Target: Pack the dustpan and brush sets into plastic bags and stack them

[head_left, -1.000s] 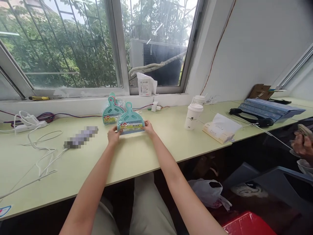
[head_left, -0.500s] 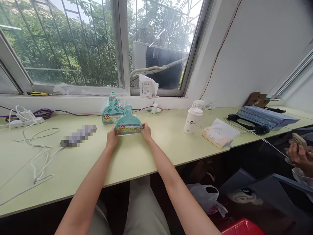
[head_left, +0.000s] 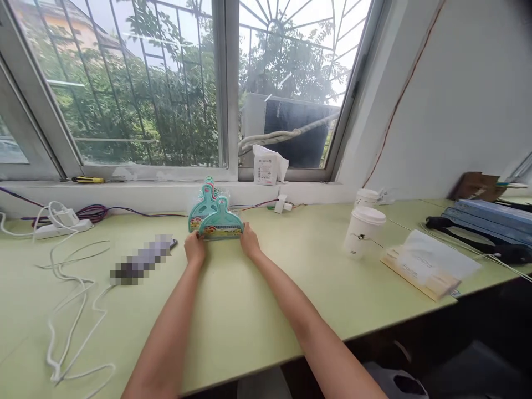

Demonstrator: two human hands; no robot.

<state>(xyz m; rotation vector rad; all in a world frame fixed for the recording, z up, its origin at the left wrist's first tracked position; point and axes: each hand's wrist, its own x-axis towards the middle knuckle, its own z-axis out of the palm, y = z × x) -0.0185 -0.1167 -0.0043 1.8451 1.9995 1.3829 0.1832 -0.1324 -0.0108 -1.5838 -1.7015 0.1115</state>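
1. My left hand (head_left: 194,248) pinches the left lower corner of the front pan (head_left: 222,223), a teal piece with a holed handle and a printed label.
2. My right hand (head_left: 250,241) pinches the same pan near its right edge, so it sits between my two hands, which are apart from each other.
3. The front pan is upright, handle up, toward the far side of the table (head_left: 233,310). I can't tell whether its lower edge touches the tabletop.
4. Just behind it and a little to the left stand the back pans (head_left: 202,208), close together, one behind another, with clear wrap around them. The front pan partly hides them.
5. To the left lies a blurred-out object (head_left: 143,260), with a white cable (head_left: 85,299) looping over the table nearby.
6. At the far left is a white power strip (head_left: 62,228), beside bundled wires (head_left: 93,212).
7. On the sill (head_left: 158,191) behind are a yellow knife (head_left: 88,179), to the left, and a white packet (head_left: 268,166), right of the pans.
8. To my right stand two white cups, a near cup (head_left: 362,233) and a far cup (head_left: 367,196).
9. Farther right lie a tissue pack (head_left: 424,266), a black headset (head_left: 469,238) and blue boxes (head_left: 490,221).
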